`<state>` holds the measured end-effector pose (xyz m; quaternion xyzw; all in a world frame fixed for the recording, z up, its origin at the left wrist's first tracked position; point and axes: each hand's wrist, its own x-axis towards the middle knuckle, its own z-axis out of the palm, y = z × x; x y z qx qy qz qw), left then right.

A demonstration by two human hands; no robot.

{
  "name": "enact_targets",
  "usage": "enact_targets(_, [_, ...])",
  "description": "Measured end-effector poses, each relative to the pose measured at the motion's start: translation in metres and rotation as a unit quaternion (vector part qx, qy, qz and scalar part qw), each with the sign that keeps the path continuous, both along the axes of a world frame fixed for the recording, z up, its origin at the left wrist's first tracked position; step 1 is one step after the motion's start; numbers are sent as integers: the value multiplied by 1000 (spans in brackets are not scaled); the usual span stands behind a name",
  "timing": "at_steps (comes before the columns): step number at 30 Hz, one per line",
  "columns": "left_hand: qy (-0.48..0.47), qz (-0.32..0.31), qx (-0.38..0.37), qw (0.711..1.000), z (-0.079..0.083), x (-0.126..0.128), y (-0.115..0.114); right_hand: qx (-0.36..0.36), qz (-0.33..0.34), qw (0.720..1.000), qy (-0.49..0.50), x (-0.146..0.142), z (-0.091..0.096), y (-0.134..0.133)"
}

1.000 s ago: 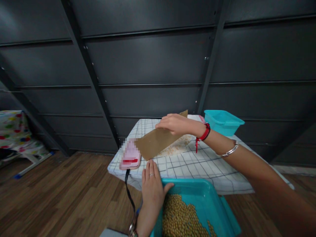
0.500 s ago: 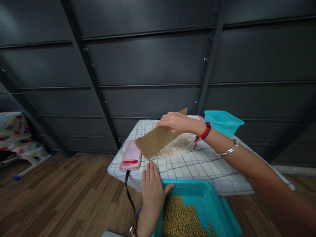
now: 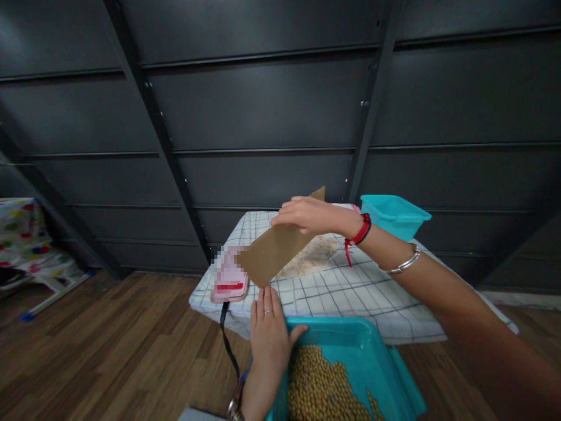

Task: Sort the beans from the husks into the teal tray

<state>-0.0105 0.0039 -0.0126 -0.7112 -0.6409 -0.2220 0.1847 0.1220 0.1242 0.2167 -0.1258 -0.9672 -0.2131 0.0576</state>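
Observation:
My right hand (image 3: 307,214) grips the upper edge of a flat brown piece of cardboard (image 3: 274,252), which stands tilted over the table. Just right of the cardboard, a pale patch strewn with light brown bits (image 3: 313,257) lies on the checked cloth. My left hand (image 3: 269,330) rests flat with its fingers stretched out and thumb apart, at the table's front edge and the left rim of a teal tray (image 3: 368,342). Many small round tan beans (image 3: 324,386) lie in that tray. The cardboard's lower corner is close to my left fingertips; whether they touch I cannot tell.
A white checked cloth (image 3: 350,298) covers the table. On its left lies a pink phone (image 3: 231,278), partly blurred out, with a black strap (image 3: 227,339) hanging down. A turquoise basin (image 3: 394,216) stands at the back right. A dark panelled wall (image 3: 263,117) rises behind.
My right hand and the cardboard have shifted slightly left, and the cardboard's lower corner is a little closer to my left fingertips. My left hand stays in place.

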Motion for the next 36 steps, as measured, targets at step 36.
enact_targets(36, [16, 4, 27, 999, -3, 2, -1, -26, -145, 985, 89, 4, 0, -5])
